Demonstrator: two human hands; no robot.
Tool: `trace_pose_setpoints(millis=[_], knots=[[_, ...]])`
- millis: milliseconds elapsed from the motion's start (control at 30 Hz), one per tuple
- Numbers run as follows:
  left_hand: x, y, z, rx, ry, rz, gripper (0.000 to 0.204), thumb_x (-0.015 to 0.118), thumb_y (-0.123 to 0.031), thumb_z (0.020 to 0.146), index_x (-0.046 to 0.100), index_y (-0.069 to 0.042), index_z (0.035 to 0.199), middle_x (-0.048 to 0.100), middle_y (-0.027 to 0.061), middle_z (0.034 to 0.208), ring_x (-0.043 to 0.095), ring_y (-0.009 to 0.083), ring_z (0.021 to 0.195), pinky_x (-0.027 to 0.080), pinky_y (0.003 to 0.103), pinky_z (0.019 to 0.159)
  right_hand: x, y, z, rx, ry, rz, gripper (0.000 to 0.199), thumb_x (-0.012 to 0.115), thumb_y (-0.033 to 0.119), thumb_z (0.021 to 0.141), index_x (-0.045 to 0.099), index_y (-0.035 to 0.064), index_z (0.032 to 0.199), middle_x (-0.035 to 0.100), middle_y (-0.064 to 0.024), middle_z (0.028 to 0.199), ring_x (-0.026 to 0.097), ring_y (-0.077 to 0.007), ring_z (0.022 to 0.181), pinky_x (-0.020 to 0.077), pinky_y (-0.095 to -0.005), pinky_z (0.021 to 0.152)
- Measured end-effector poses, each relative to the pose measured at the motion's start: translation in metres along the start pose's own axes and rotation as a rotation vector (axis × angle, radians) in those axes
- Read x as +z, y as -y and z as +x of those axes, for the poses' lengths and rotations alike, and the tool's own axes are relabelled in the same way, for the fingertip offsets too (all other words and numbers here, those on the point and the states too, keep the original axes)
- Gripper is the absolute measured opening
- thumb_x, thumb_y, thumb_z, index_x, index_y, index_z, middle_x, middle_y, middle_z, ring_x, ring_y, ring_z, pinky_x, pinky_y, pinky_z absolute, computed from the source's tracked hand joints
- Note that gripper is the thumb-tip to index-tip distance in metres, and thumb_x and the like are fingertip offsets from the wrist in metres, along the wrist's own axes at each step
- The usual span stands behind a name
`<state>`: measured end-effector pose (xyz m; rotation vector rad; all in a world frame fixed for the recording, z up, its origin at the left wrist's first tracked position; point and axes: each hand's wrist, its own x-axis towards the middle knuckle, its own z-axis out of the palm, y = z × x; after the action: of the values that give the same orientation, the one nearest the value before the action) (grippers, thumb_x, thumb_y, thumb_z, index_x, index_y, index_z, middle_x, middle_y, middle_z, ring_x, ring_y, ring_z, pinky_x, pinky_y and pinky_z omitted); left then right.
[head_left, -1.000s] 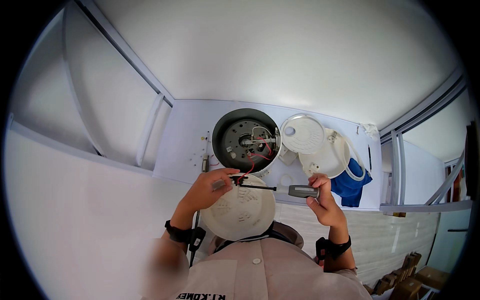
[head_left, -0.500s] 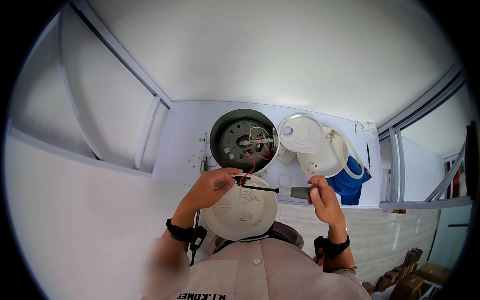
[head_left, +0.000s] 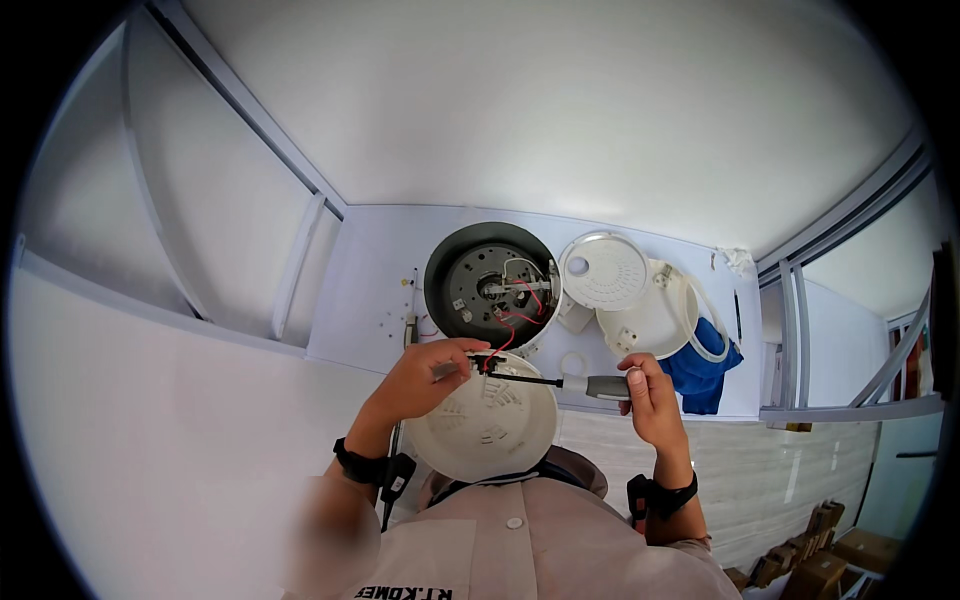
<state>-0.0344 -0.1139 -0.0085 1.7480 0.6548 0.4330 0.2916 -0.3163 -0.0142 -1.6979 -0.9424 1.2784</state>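
White table [head_left: 370, 260] behind, both hands grip screwdriver [head_left: 570, 382] and part [head_left: 482, 362].

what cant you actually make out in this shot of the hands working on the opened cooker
- Head view: the small part pinched by the left hand is hidden by its fingers.
- The screwdriver tip and any screw are too small to tell.
- The right hand covers the handle's end.
- The specks on the table left of the cooker body are too tiny to identify.

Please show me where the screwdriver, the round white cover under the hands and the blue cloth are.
screwdriver [head_left: 600, 386]: head view, on its grey handle, held in the right hand.
round white cover [head_left: 480, 430]: head view, on its vented middle.
blue cloth [head_left: 700, 372]: head view, on its folded middle.
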Motion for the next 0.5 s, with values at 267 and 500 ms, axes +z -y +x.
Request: trace_pose_setpoints(millis=[267, 500], knots=[[-0.003, 0.002, -0.003, 0.037, -0.019, 0.063, 0.012, 0.072, 0.009, 0.089, 0.067, -0.002, 0.088, 0.075, 0.0166, 0.129, 0.071, 0.0252, 0.119, 0.058, 0.037, 0.097, 0.01, -0.032, 0.008, -0.599, -0.025, 0.059, 0.033, 0.06, 0.009, 0.105, 0.044, 0.0057, 0.133, 0.053, -0.0085, 0.113, 0.052, -0.0189, 0.102, 0.0442, -0.0332, 0.097], [-0.002, 0.001, -0.001, 0.038, -0.017, 0.064, 0.014, 0.075, 0.007, 0.088, 0.066, -0.004, 0.087, 0.076, 0.0154, 0.129, 0.072, 0.0255, 0.119, 0.056, 0.037, 0.1, 0.006, -0.022, 0.004, -0.327, -0.124, -0.057, 0.033, 0.064, 0.026, 0.109, 0.051, 0.0029, 0.129, 0.058, -0.0046, 0.092, 0.056, -0.0136, 0.082, 0.048, -0.0267, 0.081]])
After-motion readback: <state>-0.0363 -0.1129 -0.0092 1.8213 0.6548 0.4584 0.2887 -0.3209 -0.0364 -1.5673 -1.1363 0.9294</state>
